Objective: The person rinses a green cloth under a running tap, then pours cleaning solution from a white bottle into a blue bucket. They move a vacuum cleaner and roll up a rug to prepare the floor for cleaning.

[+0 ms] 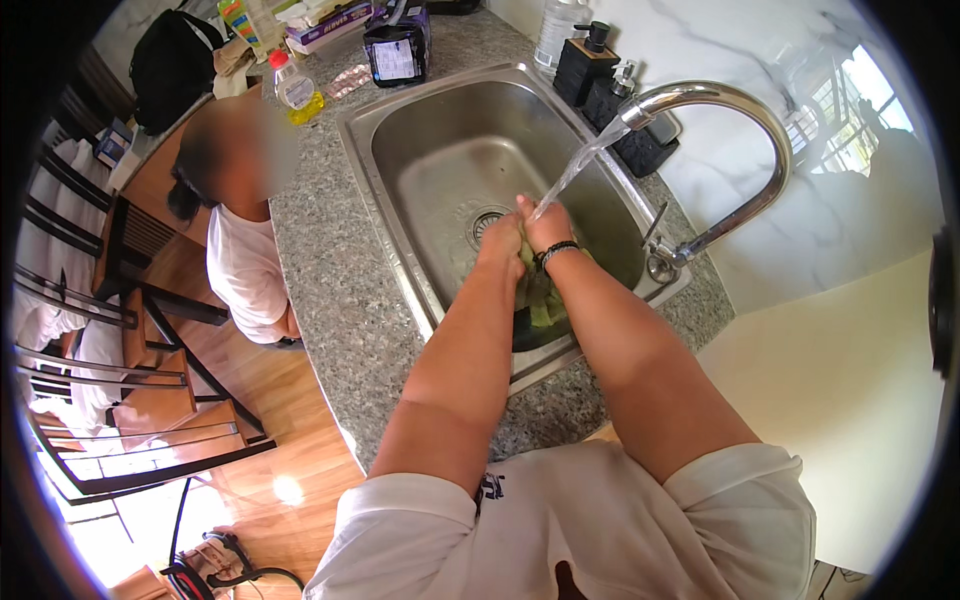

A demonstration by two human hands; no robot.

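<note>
My left hand [501,244] and my right hand [547,225] are close together inside the stainless steel sink [405,142]. Both are closed on a wet yellow-green cloth [546,304], which hangs below them toward the near end of the basin. From the curved chrome faucet [772,142] a stream of water [581,161] falls onto my right hand. Just left of my hands lies the round drain strainer [487,223]. A dark braided bracelet circles my right wrist. My fingers hide the gripped part of the cloth.
Black soap dispensers [586,67] and a black holder [646,150] line the wall side. A bottle of yellow liquid [296,90], a glove box [330,26] and a dark package [397,49] stand on the granite counter [330,247]. Another person [244,255] is beyond the counter's left edge.
</note>
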